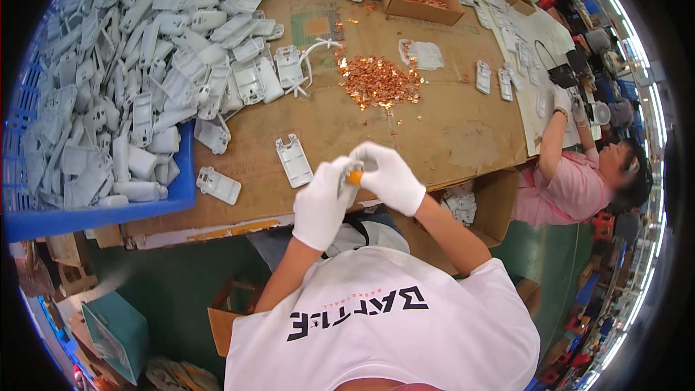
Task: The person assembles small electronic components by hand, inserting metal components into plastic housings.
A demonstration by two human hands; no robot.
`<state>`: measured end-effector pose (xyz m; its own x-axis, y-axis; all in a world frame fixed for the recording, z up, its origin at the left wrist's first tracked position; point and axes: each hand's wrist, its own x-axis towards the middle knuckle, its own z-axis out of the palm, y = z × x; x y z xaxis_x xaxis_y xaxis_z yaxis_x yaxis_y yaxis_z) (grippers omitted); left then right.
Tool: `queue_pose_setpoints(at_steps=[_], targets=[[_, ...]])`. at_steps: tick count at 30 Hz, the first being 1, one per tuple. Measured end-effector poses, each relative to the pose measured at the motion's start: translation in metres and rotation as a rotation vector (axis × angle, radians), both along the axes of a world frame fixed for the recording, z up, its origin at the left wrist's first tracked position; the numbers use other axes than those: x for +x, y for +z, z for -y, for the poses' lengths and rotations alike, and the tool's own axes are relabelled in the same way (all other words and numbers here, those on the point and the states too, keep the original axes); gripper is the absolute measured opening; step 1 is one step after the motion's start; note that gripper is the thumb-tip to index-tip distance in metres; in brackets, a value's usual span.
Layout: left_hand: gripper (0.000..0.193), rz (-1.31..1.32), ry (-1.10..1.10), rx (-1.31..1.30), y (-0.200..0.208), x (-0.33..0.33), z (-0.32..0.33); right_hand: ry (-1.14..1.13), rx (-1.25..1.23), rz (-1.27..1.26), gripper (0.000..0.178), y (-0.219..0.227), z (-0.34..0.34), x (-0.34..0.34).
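My left hand (318,205), in a white glove, is closed with its fingers bent in front of my chest. Against it, my right hand (389,179), gloved the same way, pinches at the same spot. A small orange piece (355,177) shows between the fingertips, by something greyish; the gloves hide most of it, so its kind is unclear. Just beyond my left hand a white plastic housing (293,161) lies on the cardboard-covered table (253,185). Another white housing (218,185) rests farther left. Past my hands spreads a pile of small copper-coloured metal pieces (380,81).
A blue crate (184,174) heaped with white plastic housings (145,51) fills the left. At the back stands a cardboard box (427,14) of copper pieces. A co-worker in pink (572,185) works at the right. An open carton (496,210) sits by the table's near edge.
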<state>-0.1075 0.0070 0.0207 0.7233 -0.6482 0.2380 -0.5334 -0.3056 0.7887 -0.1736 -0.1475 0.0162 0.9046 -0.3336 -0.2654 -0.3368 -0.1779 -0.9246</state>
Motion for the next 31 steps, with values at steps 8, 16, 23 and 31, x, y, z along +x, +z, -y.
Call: queue_pose_setpoints(at_steps=[8,16,23,31], targets=[[0.032,-0.386,-0.188,0.087,-0.011,-0.033,-0.033,0.041,-0.231,-0.071,0.015,0.014,-0.048,-0.066],[0.019,-0.528,-0.211,0.155,-0.01,-0.047,-0.033,0.099,-0.215,-0.136,0.015,0.013,-0.052,-0.089],[0.016,-0.354,-0.24,0.193,-0.019,-0.046,-0.025,0.141,-0.215,-0.092,0.043,0.015,-0.05,-0.101],[0.026,-0.48,-0.272,0.199,-0.003,-0.032,-0.042,0.216,-0.221,-0.053,0.039,0.007,-0.052,-0.092]])
